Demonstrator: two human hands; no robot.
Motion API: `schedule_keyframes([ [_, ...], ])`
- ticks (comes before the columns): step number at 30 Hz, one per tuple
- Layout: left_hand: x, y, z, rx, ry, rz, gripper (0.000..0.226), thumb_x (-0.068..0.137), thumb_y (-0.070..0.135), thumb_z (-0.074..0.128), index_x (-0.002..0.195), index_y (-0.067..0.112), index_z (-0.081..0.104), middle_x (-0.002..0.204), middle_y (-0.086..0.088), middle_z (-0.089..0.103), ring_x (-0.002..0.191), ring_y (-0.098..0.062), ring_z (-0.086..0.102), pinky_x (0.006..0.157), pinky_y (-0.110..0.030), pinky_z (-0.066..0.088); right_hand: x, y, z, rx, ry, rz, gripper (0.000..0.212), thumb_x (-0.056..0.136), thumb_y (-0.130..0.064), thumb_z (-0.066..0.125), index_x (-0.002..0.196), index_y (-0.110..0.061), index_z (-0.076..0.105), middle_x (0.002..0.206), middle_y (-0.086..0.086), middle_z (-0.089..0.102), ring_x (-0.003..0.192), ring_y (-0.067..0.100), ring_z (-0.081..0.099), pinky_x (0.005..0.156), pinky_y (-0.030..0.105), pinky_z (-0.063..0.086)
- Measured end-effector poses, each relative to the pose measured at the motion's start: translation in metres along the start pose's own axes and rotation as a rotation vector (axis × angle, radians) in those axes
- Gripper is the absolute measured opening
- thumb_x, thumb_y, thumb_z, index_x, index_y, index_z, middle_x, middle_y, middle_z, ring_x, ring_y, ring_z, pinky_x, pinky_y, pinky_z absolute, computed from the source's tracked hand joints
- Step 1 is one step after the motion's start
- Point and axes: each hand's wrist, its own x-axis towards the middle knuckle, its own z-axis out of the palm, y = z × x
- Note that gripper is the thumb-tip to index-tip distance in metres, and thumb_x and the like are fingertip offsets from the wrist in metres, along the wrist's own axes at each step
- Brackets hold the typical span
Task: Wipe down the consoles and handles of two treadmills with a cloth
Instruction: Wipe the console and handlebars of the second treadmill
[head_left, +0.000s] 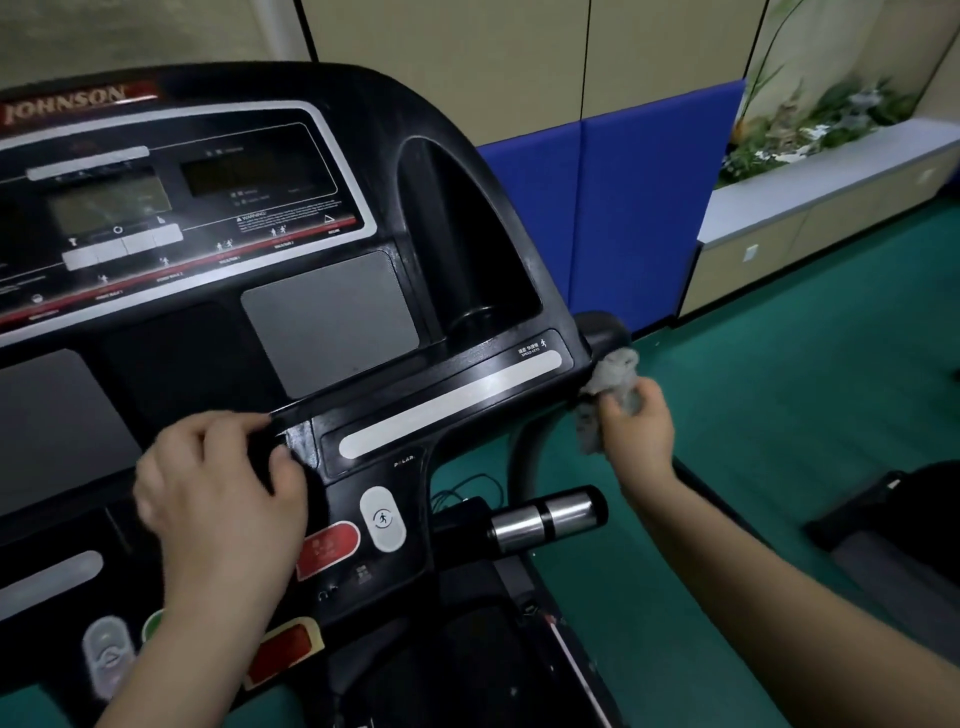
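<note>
Scrubbing the handle (602, 332) stub at 3 o'clock of the console (447, 405): right grip (636, 415) is clenched around the bunched cloth (613, 376), pressing it on there. Left grip (223, 483) curls over its front ledge at 7 o'clock, probably just bracing while they reach sideways.

Both arms reach forward: left hand (218, 488) grips the console (467, 395), right hand (640, 423) clutches the cloth (615, 376).
</note>
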Motion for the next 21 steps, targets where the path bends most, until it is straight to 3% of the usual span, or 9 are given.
schedule_keyframes([
  [4, -0.004, 0.041, 0.011, -0.053, -0.049, 0.218, 0.022, 0.082, 0.014, 0.062, 0.104, 0.012, 0.063, 0.115, -0.009, 0.049, 0.113, -0.033, 0.038, 0.098, -0.05, 0.034, -0.018, 0.018, -0.003, -0.036, -0.258, 0.169, 0.004, 0.085, -0.016, 0.061, 0.085, -0.017, 0.064, 0.077, 0.004, 0.068, 0.067, 0.019, 0.062, 0.062, 0.034, 0.052],
  [6, -0.001, 0.054, 0.022, -0.059, -0.07, 0.309, 0.023, 0.082, 0.014, 0.063, 0.104, 0.011, 0.063, 0.114, -0.008, 0.05, 0.112, -0.03, 0.039, 0.097, -0.047, 0.035, -0.015, 0.025, -0.012, 0.04, -0.228, 0.247, 0.006, 0.086, -0.016, 0.06, 0.089, -0.015, 0.064, 0.08, 0.006, 0.068, 0.068, 0.019, 0.063, 0.06, 0.033, 0.053],
  [9, 0.002, 0.068, 0.041, -0.027, -0.108, 0.383, 0.026, 0.082, 0.016, 0.066, 0.107, 0.011, 0.063, 0.114, -0.008, 0.052, 0.111, -0.028, 0.043, 0.099, -0.043, 0.034, 0.0, 0.032, -0.025, 0.149, -0.107, 0.343, 0.015, 0.087, -0.015, 0.054, 0.098, -0.011, 0.061, 0.093, 0.014, 0.07, 0.083, 0.031, 0.067, 0.079, 0.047, 0.057],
  [12, -0.001, 0.067, 0.054, 0.006, -0.161, 0.388, 0.028, 0.085, 0.021, 0.06, 0.112, 0.013, 0.061, 0.115, -0.007, 0.052, 0.111, -0.028, 0.044, 0.099, -0.044, 0.034, 0.017, 0.029, -0.023, 0.287, -0.078, 0.405, 0.02, 0.089, -0.004, 0.042, 0.092, -0.014, 0.059, 0.092, 0.016, 0.065, 0.082, 0.032, 0.062, 0.081, 0.05, 0.053],
  [14, -0.004, 0.064, 0.058, 0.048, -0.165, 0.404, 0.029, 0.087, 0.024, 0.058, 0.114, 0.013, 0.06, 0.118, -0.007, 0.052, 0.112, -0.029, 0.045, 0.101, -0.045, 0.034, 0.029, 0.021, -0.015, 0.422, -0.067, 0.42, 0.025, 0.093, -0.004, 0.04, 0.093, -0.018, 0.06, 0.093, 0.014, 0.065, 0.082, 0.03, 0.062, 0.081, 0.044, 0.051],
  [16, -0.005, 0.064, 0.058, 0.062, -0.16, 0.407, 0.032, 0.087, 0.029, 0.052, 0.115, 0.014, 0.059, 0.119, -0.007, 0.051, 0.114, -0.029, 0.045, 0.103, -0.046, 0.034, 0.037, 0.011, -0.002, 0.548, -0.074, 0.442, 0.025, 0.098, -0.008, 0.036, 0.101, -0.019, 0.059, 0.087, 0.009, 0.067, 0.071, 0.024, 0.062, 0.069, 0.032, 0.05],
  [18, -0.005, 0.067, 0.057, 0.06, -0.16, 0.392, 0.034, 0.087, 0.032, 0.049, 0.115, 0.014, 0.059, 0.119, -0.007, 0.051, 0.114, -0.028, 0.045, 0.103, -0.046, 0.034, 0.048, 0.002, 0.015, 0.558, -0.082, 0.501, 0.027, 0.099, -0.007, 0.032, 0.094, -0.022, 0.053, 0.082, 0.006, 0.063, 0.062, 0.015, 0.055, 0.057, 0.022, 0.044],
  [21, -0.006, 0.069, 0.056, 0.063, -0.153, 0.388, 0.035, 0.088, 0.033, 0.048, 0.115, 0.014, 0.059, 0.119, -0.007, 0.051, 0.114, -0.028, 0.044, 0.103, -0.047, 0.034, 0.042, 0.001, 0.035, 0.536, -0.083, 0.512, 0.023, 0.099, -0.006, 0.033, 0.091, -0.013, 0.053, 0.086, 0.011, 0.058, 0.071, 0.02, 0.056, 0.062, 0.024, 0.046],
])
